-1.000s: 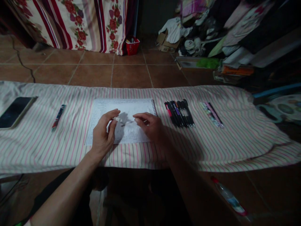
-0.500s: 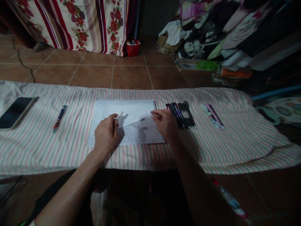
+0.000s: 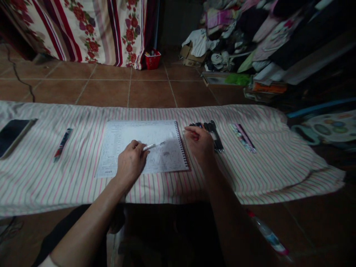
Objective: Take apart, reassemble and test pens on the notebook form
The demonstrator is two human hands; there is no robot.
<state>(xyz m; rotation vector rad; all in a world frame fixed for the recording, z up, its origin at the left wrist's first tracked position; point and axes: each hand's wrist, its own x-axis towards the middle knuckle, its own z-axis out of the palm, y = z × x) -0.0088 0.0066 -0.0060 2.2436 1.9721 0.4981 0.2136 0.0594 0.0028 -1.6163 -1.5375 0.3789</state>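
Observation:
My left hand [image 3: 131, 158] is closed around a slim, pale pen [image 3: 149, 147] above the spiral notebook [image 3: 133, 130]. The pen's thin end points right, toward the notebook's coil. My right hand [image 3: 200, 144] has curled fingers and hovers between the coil and a row of dark pens [image 3: 216, 138], partly covering them. Something red shows between its fingers; whether it is held or lies behind them is unclear. Handwriting or print covers parts of the notebook page.
A phone [image 3: 13, 135] and a dark, red-ended pen [image 3: 63, 144] lie left on the striped cloth [image 3: 83, 189]. Patterned pens [image 3: 243, 138] lie right. A bottle [image 3: 268, 234] rests on the floor at lower right. A red basket [image 3: 152, 60] stands beyond.
My right hand has moved off the notebook toward the row of pens. My left hand has lowered, and its pen now lies flatter, pointing right. The view has shifted slightly.

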